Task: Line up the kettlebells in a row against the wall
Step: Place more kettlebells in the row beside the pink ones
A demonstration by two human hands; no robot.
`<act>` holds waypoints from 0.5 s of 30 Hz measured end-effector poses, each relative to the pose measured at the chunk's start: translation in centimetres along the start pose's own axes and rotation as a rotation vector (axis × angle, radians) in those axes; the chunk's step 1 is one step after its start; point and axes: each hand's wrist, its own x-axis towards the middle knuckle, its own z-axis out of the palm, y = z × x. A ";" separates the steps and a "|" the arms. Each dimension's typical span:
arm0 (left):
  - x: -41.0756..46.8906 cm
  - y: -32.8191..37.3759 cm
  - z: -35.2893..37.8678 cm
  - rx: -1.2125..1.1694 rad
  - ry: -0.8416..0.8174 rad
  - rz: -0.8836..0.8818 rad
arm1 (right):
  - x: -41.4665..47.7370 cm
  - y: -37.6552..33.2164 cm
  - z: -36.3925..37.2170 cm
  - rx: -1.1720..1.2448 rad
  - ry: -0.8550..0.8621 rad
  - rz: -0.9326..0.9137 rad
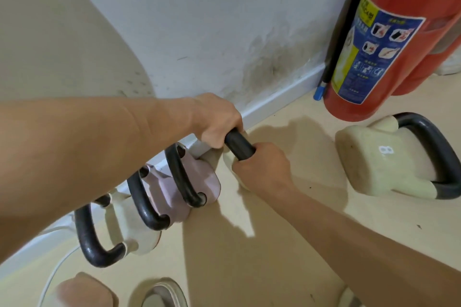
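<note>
Both hands grip the black handle [239,145] of a cream kettlebell [230,161] at the wall's skirting; its body is mostly hidden under my hands. My left hand [216,119] holds the far end of the handle, my right hand [262,166] the near end. To its left, two pink kettlebells [208,179] [166,195] and a cream one [129,227] stand in a row along the wall, black handles up. Another cream kettlebell [379,159] lies on its side on the floor to the right, marked 8.
A red fire extinguisher [389,40] stands by the wall at right, a second one behind it. A white cable [53,274] runs along the floor at lower left. My knee [82,290] and a shoe [162,294] show at the bottom edge.
</note>
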 end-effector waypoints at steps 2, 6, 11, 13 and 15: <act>0.1 -0.3 -0.1 0.031 0.023 0.002 | 0.2 -0.2 0.2 0.019 0.011 0.010; 0.2 -0.5 0.5 0.067 0.110 0.025 | 0.1 -0.5 0.4 0.035 0.047 0.022; -0.8 -0.2 1.1 0.068 0.155 0.013 | -1.0 -0.7 1.9 0.090 0.067 0.009; -1.4 0.1 1.9 0.016 0.165 -0.053 | -1.0 -0.8 1.4 0.047 0.043 -0.039; -1.7 0.2 2.9 -0.064 0.207 -0.153 | -0.1 -1.0 0.4 -0.040 0.000 -0.113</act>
